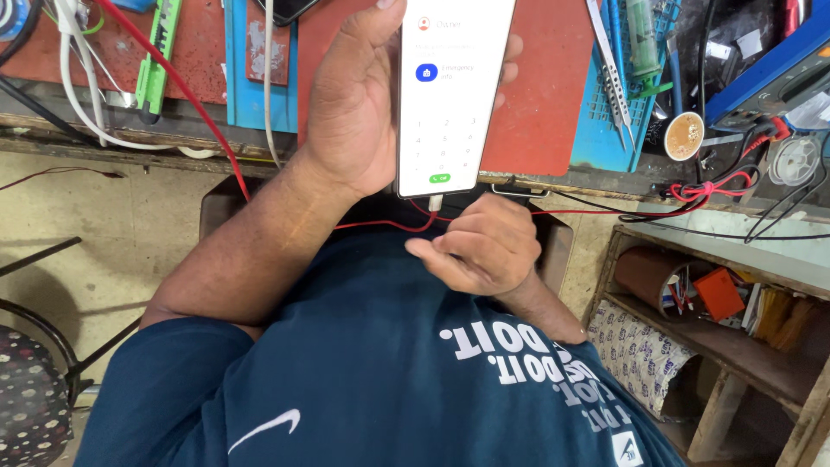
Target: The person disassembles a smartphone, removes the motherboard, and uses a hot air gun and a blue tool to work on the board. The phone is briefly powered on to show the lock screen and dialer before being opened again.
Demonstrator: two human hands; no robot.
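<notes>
A person in a dark blue shirt [372,372] leans over a cluttered repair bench topped with a red mat [540,95] and a blue mat [259,69], tweezers [609,73] lying to one side. The left hand [354,112] is wrapped around a white smartphone [450,95] with its screen lit, held above the bench edge, while the right hand [480,246] curls below it, fingers pinched on a small plug [435,204] seated in the phone's bottom port. The thin red wire [380,223] at the plug looks taut, so a sideways tug could probably strain the port or pull the phone from the one-handed grip.
</notes>
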